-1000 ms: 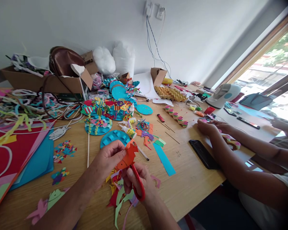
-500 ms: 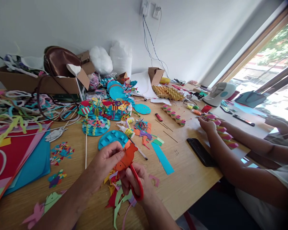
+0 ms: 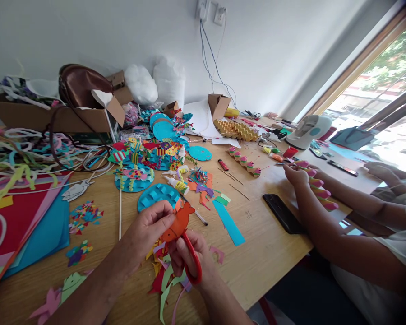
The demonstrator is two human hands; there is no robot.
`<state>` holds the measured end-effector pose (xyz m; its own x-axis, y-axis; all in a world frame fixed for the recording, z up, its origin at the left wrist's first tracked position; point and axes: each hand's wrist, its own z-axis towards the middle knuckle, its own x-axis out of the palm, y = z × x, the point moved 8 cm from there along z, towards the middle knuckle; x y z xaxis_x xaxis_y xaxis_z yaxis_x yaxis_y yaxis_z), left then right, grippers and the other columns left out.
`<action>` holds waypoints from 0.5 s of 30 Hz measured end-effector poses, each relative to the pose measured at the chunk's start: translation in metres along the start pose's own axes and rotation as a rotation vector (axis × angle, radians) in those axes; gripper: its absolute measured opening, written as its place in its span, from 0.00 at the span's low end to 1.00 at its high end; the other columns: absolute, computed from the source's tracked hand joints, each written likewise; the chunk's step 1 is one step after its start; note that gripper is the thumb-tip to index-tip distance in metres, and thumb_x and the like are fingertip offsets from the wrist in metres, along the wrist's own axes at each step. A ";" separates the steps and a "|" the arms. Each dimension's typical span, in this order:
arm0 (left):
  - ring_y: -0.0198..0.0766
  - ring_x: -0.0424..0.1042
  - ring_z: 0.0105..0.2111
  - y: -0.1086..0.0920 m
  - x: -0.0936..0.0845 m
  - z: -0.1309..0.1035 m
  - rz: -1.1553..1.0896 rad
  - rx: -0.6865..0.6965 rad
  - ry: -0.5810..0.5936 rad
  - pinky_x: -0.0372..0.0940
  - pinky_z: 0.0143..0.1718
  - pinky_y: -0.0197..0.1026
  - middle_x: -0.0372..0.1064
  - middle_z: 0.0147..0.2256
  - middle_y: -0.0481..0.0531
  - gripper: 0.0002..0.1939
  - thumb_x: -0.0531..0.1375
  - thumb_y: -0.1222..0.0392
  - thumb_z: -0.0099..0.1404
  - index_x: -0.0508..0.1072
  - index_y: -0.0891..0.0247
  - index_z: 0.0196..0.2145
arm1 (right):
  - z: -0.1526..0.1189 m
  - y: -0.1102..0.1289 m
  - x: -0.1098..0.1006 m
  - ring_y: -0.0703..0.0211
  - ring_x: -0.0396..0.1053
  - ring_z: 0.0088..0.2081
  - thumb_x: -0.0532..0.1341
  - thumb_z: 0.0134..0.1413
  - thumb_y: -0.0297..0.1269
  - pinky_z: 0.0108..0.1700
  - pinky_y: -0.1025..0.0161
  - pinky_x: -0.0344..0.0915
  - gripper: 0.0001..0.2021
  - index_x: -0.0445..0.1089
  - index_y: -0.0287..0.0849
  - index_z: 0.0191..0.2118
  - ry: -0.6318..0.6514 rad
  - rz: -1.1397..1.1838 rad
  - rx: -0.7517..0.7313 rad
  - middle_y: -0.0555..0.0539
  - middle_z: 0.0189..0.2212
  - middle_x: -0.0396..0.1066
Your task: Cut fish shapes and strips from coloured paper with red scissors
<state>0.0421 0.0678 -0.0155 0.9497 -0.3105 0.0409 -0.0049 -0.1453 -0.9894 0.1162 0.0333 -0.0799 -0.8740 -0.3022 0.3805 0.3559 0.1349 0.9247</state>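
Observation:
Between the thumb and fingers of my left hand (image 3: 157, 221) is an orange paper fish (image 3: 180, 224) with a drawn eye and lines. My right hand (image 3: 191, 255) is closed around the red handles of a pair of scissors (image 3: 194, 262). The scissors' blades are hidden behind the fish. Below my hands lies a heap of paper scraps (image 3: 165, 280) in several colours. A pen (image 3: 200, 217) rests on the table just beyond the fish, near a blue paper disc with raised strips (image 3: 159, 196).
Glue bottles (image 3: 178, 185), decorated paper fish (image 3: 133, 174) and a blue paper strip (image 3: 228, 223) lie ahead. Coloured sheets (image 3: 43, 230) are stacked at left. On the right, a co-worker's hands (image 3: 296, 174) hold a painted egg-carton strip (image 3: 314, 183) near a black phone (image 3: 280, 213).
The view has shifted very slightly. My hands, the orange fish and the scissors stay nearly in the same place. The co-worker's hand on the egg-carton strip has moved a little.

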 end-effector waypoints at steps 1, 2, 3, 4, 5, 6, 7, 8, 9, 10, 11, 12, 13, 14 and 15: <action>0.33 0.56 0.23 0.000 0.000 0.000 0.004 0.002 -0.002 0.53 0.24 0.34 0.55 0.21 0.42 0.08 0.55 0.57 0.55 0.62 0.61 0.22 | 0.000 0.000 0.000 0.73 0.53 0.11 0.56 0.50 0.52 0.13 0.74 0.51 0.19 0.62 0.38 0.24 -0.002 0.010 -0.006 0.57 0.11 0.56; 0.33 0.56 0.23 0.000 0.000 0.000 0.006 0.002 -0.004 0.53 0.24 0.34 0.55 0.21 0.42 0.08 0.55 0.57 0.55 0.62 0.61 0.22 | 0.000 -0.001 0.000 0.73 0.53 0.11 0.57 0.50 0.51 0.13 0.74 0.51 0.19 0.62 0.38 0.24 -0.003 0.017 -0.009 0.57 0.11 0.56; 0.33 0.56 0.23 0.000 0.000 0.000 0.004 0.001 -0.005 0.53 0.24 0.34 0.55 0.21 0.42 0.08 0.55 0.57 0.55 0.62 0.61 0.22 | 0.000 -0.001 0.000 0.73 0.53 0.11 0.57 0.50 0.51 0.13 0.74 0.51 0.19 0.62 0.38 0.24 -0.005 0.020 -0.011 0.57 0.11 0.55; 0.33 0.56 0.23 0.001 0.000 0.000 -0.003 -0.002 -0.003 0.53 0.24 0.34 0.55 0.20 0.42 0.08 0.55 0.57 0.55 0.62 0.61 0.22 | 0.000 0.000 0.000 0.73 0.53 0.11 0.57 0.50 0.52 0.13 0.74 0.51 0.19 0.62 0.38 0.25 -0.006 0.019 -0.011 0.57 0.11 0.55; 0.32 0.55 0.22 0.002 0.000 0.001 -0.012 -0.004 0.001 0.52 0.24 0.34 0.55 0.20 0.42 0.08 0.55 0.57 0.55 0.62 0.61 0.22 | 0.000 0.000 0.001 0.73 0.53 0.11 0.57 0.50 0.52 0.13 0.73 0.51 0.19 0.62 0.38 0.24 -0.005 0.014 -0.008 0.57 0.11 0.55; 0.32 0.55 0.22 0.002 0.000 0.001 -0.021 -0.005 0.007 0.52 0.24 0.34 0.55 0.20 0.42 0.08 0.54 0.56 0.56 0.62 0.61 0.23 | 0.000 0.000 0.001 0.72 0.54 0.11 0.57 0.50 0.52 0.13 0.73 0.51 0.20 0.62 0.38 0.24 -0.004 0.007 -0.005 0.57 0.11 0.56; 0.32 0.55 0.22 0.003 0.000 0.001 -0.026 -0.001 0.012 0.52 0.24 0.34 0.55 0.20 0.41 0.08 0.54 0.56 0.56 0.62 0.61 0.23 | 0.000 0.000 0.001 0.72 0.54 0.11 0.56 0.49 0.53 0.13 0.73 0.51 0.20 0.62 0.38 0.24 -0.005 0.000 -0.003 0.57 0.11 0.56; 0.32 0.54 0.22 0.003 0.000 0.002 -0.025 0.005 0.015 0.52 0.24 0.34 0.55 0.20 0.41 0.08 0.54 0.57 0.56 0.62 0.61 0.23 | 0.000 0.001 0.001 0.72 0.54 0.11 0.57 0.49 0.53 0.13 0.73 0.51 0.20 0.61 0.38 0.23 -0.007 -0.007 0.000 0.57 0.11 0.56; 0.32 0.54 0.22 0.003 0.000 0.002 -0.023 0.012 0.016 0.52 0.24 0.33 0.55 0.20 0.41 0.08 0.54 0.57 0.57 0.62 0.61 0.23 | 0.000 0.001 0.001 0.73 0.54 0.11 0.57 0.48 0.54 0.13 0.74 0.51 0.20 0.61 0.38 0.23 -0.010 -0.014 0.005 0.57 0.11 0.55; 0.32 0.54 0.22 0.002 -0.001 0.002 -0.021 0.018 0.013 0.52 0.24 0.33 0.55 0.20 0.41 0.08 0.54 0.57 0.57 0.63 0.61 0.23 | 0.000 0.001 0.001 0.73 0.54 0.11 0.57 0.48 0.54 0.13 0.74 0.51 0.21 0.60 0.39 0.23 -0.013 -0.020 0.011 0.57 0.11 0.55; 0.32 0.54 0.22 0.002 -0.001 0.002 -0.021 0.021 0.014 0.52 0.24 0.33 0.55 0.20 0.42 0.08 0.54 0.57 0.57 0.63 0.61 0.23 | 0.000 0.001 0.001 0.73 0.54 0.11 0.57 0.48 0.54 0.13 0.74 0.51 0.21 0.60 0.39 0.22 -0.017 -0.026 0.016 0.58 0.11 0.55; 0.32 0.55 0.22 0.002 -0.001 0.001 -0.025 0.019 0.017 0.52 0.24 0.34 0.55 0.20 0.42 0.08 0.54 0.57 0.56 0.62 0.61 0.22 | 0.000 0.001 0.001 0.73 0.53 0.11 0.57 0.47 0.55 0.13 0.74 0.51 0.21 0.60 0.39 0.22 -0.019 -0.029 0.022 0.58 0.10 0.54; 0.32 0.55 0.22 0.001 0.000 0.001 -0.032 0.014 0.023 0.52 0.24 0.34 0.55 0.20 0.42 0.08 0.54 0.57 0.56 0.62 0.61 0.22 | 0.000 0.001 0.001 0.73 0.53 0.10 0.57 0.47 0.55 0.12 0.74 0.51 0.21 0.60 0.39 0.22 -0.020 -0.031 0.028 0.58 0.10 0.54; 0.32 0.55 0.22 0.001 0.000 0.001 -0.039 0.006 0.030 0.52 0.24 0.34 0.55 0.20 0.42 0.08 0.54 0.57 0.56 0.62 0.61 0.22 | 0.000 0.001 0.000 0.73 0.53 0.10 0.57 0.47 0.55 0.12 0.74 0.51 0.21 0.60 0.39 0.21 -0.021 -0.033 0.031 0.58 0.10 0.54; 0.32 0.55 0.22 0.001 0.000 0.000 -0.043 -0.003 0.033 0.52 0.24 0.34 0.55 0.20 0.42 0.09 0.54 0.57 0.56 0.62 0.61 0.22 | -0.001 0.001 0.000 0.73 0.53 0.10 0.57 0.46 0.55 0.12 0.74 0.51 0.22 0.59 0.39 0.21 -0.023 -0.037 0.035 0.58 0.10 0.55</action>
<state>0.0422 0.0676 -0.0168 0.9381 -0.3349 0.0879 0.0347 -0.1617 -0.9862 0.1164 0.0328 -0.0790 -0.8938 -0.2863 0.3453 0.3118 0.1567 0.9371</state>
